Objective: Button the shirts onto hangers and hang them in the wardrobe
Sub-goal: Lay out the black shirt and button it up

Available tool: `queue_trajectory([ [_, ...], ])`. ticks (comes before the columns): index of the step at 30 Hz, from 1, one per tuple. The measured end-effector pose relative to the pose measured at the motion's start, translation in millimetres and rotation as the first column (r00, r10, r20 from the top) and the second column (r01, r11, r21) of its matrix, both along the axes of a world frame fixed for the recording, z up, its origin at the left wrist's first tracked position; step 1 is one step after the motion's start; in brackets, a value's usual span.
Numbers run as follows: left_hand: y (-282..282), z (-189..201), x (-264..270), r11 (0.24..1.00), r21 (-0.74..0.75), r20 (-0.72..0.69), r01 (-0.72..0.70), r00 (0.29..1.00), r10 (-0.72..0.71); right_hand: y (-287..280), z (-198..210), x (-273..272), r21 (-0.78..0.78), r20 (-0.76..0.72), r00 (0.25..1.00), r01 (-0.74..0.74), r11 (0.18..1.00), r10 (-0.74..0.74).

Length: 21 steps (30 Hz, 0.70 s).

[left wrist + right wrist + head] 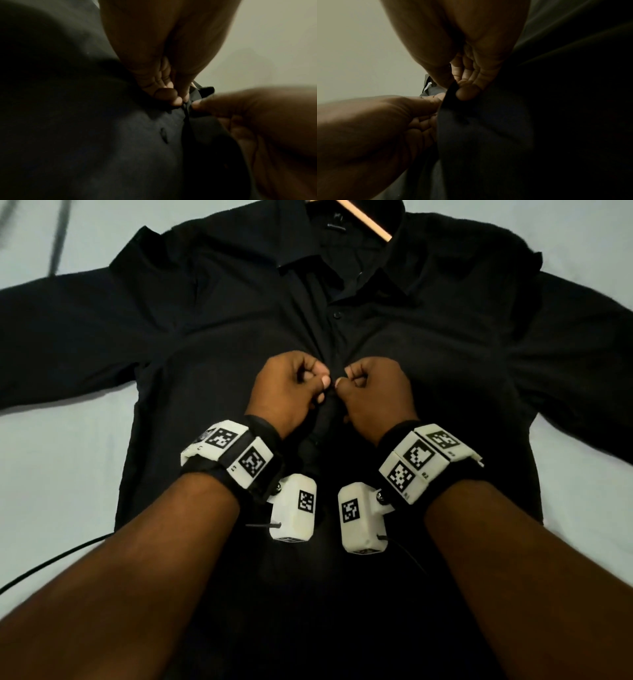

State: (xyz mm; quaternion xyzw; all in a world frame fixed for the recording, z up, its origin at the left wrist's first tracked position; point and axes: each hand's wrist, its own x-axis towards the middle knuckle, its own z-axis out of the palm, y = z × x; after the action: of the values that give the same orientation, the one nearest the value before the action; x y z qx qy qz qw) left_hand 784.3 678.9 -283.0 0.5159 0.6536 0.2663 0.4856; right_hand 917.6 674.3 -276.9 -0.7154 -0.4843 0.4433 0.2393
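Left hand (286,392): thumb and curled fingers pinch the left edge of the shirt front at mid-chest. Right hand (371,393): thumb and curled fingers pinch the facing edge, directly opposite. The two thumb tips sit just beside each other, with a narrow ridge of dark cloth between them. In the left wrist view the left fingertips (176,100) press the cloth edge against the right thumb side; a small dark slit, apparently a buttonhole (163,135), shows in the cloth nearer the camera. In the right wrist view the right fingertips (466,93) grip a raised fold of the cloth.

The black shirt (191,364) lies face up and spread flat on a pale bed sheet (61,460), sleeves extended to both sides. One button (337,314) above the hands is fastened. A wooden hanger (366,220) protrudes from the collar at the far end. Both wrists carry white marker blocks on black straps. A black cable (44,565) crosses the sheet at lower left.
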Motion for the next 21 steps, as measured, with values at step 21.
queue_trajectory([
  [21,-3,0,-6,0.999,-0.029,0.278,0.018,0.961,-0.009,-14,6,-5,0.178,0.127,0.976,0.154,0.972,-0.178],
])
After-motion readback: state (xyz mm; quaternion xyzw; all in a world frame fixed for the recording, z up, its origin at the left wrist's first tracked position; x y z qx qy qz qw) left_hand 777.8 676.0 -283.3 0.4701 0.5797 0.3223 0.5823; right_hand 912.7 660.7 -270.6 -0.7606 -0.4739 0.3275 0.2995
